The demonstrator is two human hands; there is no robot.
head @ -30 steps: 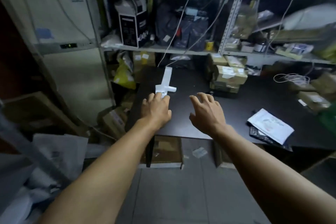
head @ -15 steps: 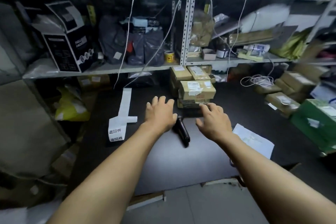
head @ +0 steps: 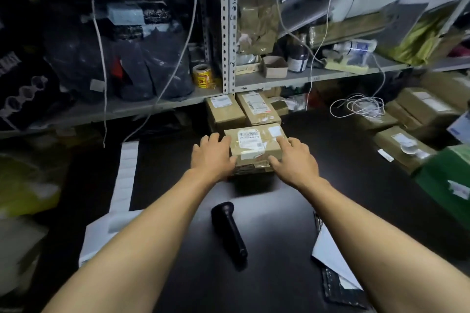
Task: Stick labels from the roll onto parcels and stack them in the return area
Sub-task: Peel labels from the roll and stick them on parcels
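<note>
Brown cardboard parcel (head: 256, 146) tops a stack near the table's (head: 356, 185) far edge; left hand (head: 212, 157) and right hand (head: 295, 160) rest against its sides, fingers relaxed, slightly spread.

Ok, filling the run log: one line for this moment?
left hand: on parcel | right hand: on parcel | label strip: untouched

Blk scanner (head: 229, 229) on table (head: 356, 185), green box (head: 447, 180) rt
</note>
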